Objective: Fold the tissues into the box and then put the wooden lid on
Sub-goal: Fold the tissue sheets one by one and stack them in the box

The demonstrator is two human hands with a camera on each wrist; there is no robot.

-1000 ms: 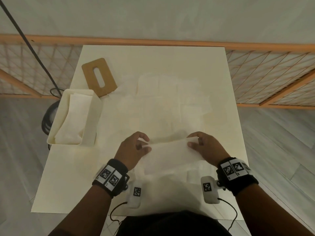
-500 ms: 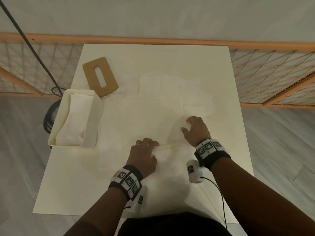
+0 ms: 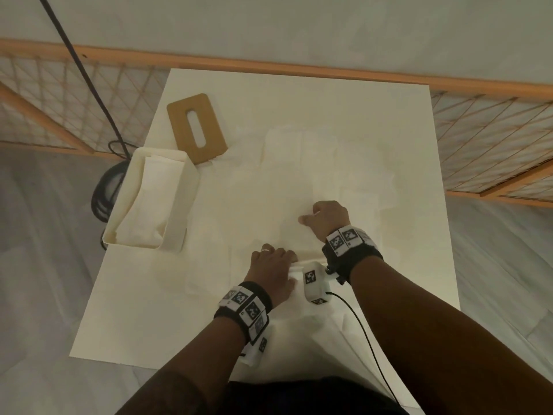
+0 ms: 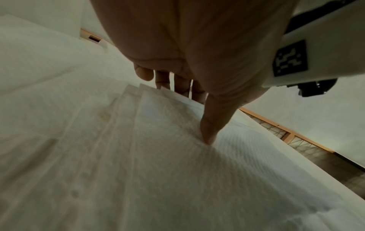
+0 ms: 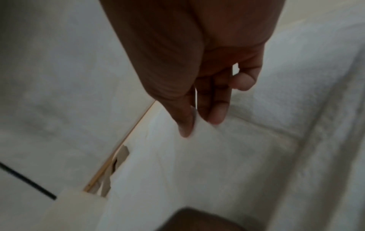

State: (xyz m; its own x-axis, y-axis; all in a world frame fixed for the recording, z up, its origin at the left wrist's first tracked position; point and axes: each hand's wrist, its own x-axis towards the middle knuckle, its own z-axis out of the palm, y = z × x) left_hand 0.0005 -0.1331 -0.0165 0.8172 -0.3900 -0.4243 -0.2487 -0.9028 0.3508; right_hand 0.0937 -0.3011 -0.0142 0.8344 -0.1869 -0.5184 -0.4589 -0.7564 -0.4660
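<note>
Tissue (image 3: 302,235) now folded, apparently; left hand (image 3: 273,269) pressing.

left hand (image 3: 270,269) flat, palm down, fingers extended, right hand (image 3: 327,217) ahead, fingertips pinched

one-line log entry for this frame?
step: folding tissue | left hand: pressing fold | right hand: pinching tissue edge | box: open | wooden lid: on table

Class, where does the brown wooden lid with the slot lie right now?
In the head view, the brown wooden lid lies flat at the table's far left, just beyond the open white box.
</note>
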